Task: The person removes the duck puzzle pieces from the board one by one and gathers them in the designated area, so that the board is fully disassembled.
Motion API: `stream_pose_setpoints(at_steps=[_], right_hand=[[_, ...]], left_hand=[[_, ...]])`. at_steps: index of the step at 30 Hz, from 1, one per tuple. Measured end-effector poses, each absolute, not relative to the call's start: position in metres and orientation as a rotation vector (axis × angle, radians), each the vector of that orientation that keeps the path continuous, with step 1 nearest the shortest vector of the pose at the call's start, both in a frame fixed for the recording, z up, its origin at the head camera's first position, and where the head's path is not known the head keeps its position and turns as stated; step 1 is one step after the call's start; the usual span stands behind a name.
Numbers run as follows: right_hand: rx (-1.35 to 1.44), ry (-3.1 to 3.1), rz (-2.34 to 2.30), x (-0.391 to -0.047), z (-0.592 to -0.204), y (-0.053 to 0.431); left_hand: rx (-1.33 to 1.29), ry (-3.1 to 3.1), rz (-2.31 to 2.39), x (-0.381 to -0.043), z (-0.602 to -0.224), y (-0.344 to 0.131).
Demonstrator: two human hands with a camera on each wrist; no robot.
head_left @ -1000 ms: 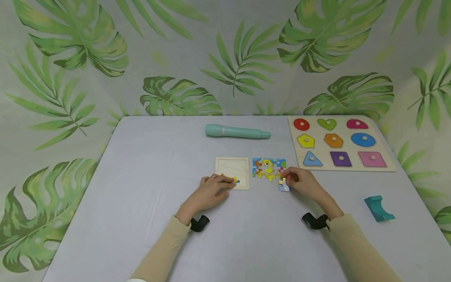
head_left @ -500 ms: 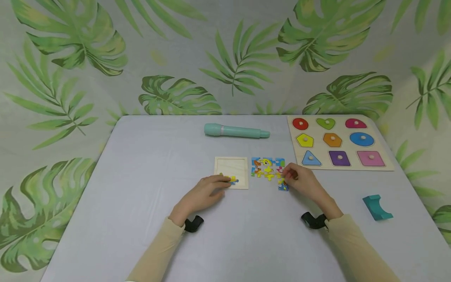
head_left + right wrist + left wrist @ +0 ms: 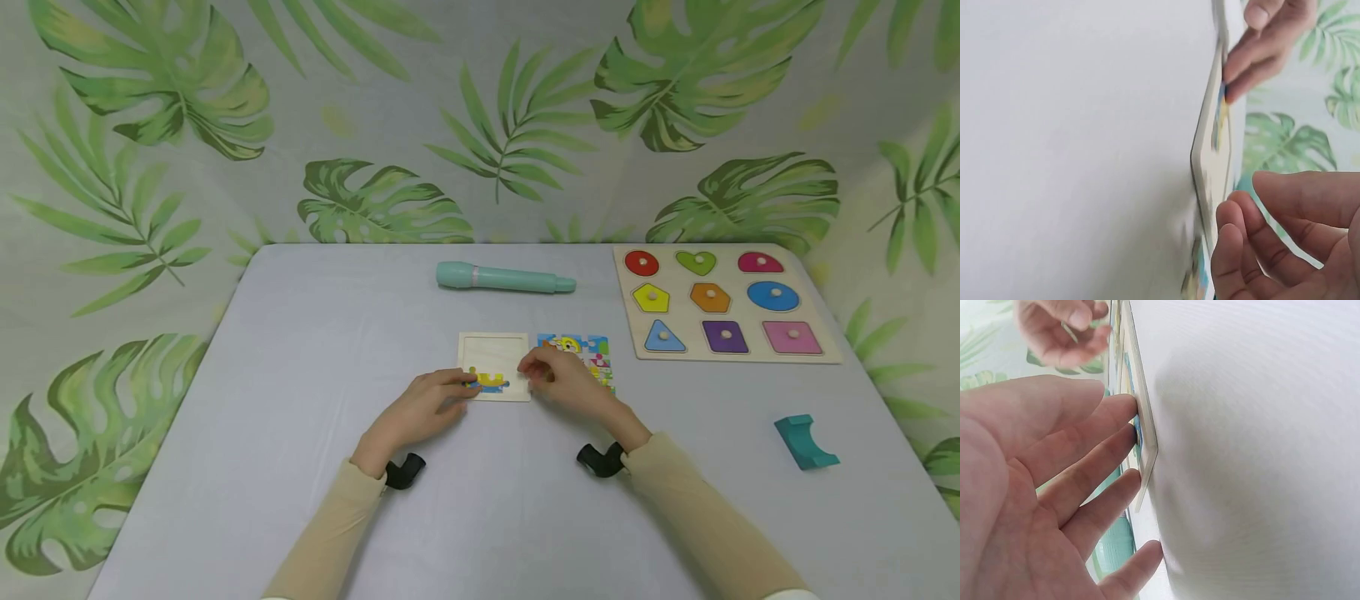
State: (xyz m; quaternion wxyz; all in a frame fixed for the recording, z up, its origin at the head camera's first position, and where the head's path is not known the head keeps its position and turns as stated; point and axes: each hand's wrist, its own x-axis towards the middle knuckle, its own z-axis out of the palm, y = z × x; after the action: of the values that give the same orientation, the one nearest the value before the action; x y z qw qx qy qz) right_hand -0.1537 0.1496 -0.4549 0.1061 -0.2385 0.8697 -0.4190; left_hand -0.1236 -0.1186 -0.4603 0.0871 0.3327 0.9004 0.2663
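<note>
A small square wooden puzzle tray lies mid-table, with joined yellow-and-blue jigsaw pieces along its near edge. My left hand reaches in from the left with fairly straight fingers. In the left wrist view, the fingertips rest at the tray's rim and on the pieces. My right hand hovers at the tray's right edge, fingers loosely curled, thumb apart from them in the right wrist view and nothing between. It partly hides a colourful cluster of jigsaw pieces right of the tray.
A mint-green microphone-shaped stick lies behind the tray. At the back right is a wooden shape board with colourful knobbed shapes. A teal block with a curved cutout lies on the right. A leaf-print cloth hangs behind the table.
My right hand has left the lower right piece of the cluster and moved left to the tray's edge. My left hand has drawn back slightly left, uncovering more of the pieces in the tray.
</note>
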Motion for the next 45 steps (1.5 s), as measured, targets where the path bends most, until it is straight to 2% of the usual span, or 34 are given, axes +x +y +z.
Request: stream_pose_setpoints(at_steps=[5,11,29,36,45], right_hand=[[-0.768,2.525,-1.253,-0.156,-0.457,0.127],[-0.722,2.545,-1.192,-0.157,-0.458,0.112],[-0.784,2.621,-1.12,-0.158,-0.46,0.103],[-0.676,2.598,-1.19,-0.161,-0.456,0.117],[-0.602,2.539,-1.238,-0.166,-0.449,0.171]], left_hand=[[1.001,2.684,0.807,-0.124,-0.461,-0.118],[1.006,2.686,0.84,-0.124,-0.461,-0.118],[0.973,2.673,0.889,-0.122,-0.457,-0.117],[0.982,2.681,0.884,-0.122,-0.459,-0.117],[0.98,2.68,0.871,-0.123,-0.461,-0.118]])
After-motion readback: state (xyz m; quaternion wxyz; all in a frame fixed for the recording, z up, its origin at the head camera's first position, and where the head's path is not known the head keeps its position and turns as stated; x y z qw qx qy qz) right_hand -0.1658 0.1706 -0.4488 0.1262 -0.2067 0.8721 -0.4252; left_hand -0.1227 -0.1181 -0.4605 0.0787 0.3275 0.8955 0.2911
